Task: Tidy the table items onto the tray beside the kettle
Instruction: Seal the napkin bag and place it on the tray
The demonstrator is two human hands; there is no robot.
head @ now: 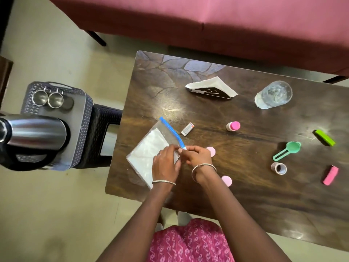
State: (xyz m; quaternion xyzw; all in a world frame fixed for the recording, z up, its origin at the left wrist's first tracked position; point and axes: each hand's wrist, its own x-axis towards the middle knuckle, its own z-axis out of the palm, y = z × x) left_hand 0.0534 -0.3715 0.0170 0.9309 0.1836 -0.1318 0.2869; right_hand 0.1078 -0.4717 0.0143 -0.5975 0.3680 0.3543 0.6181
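Head view. Both hands work the blue zip end of a clear bag [151, 146] that lies at the desk's [245, 186] left edge, near the front corner. The left hand [166, 163] presses the bag flat, its grip pinched shut on the plastic beside the seal; the right hand [198, 155] has its grip closed on the zip end.

To seal well, judged from here: keep the left hand anchoring, run the right pinch along the whole strip, pressing out air.

Count on the desk: one bag, one napkin holder [211, 89], one glass [273, 94], one bottle [233, 126], one small box [186, 129], one green scoop [287, 150], one tape roll [278, 168], two pink lids, two clips.

The tray [83, 118] stands off the left edge beside the kettle [35, 129], carrying two steel cups [48, 99].
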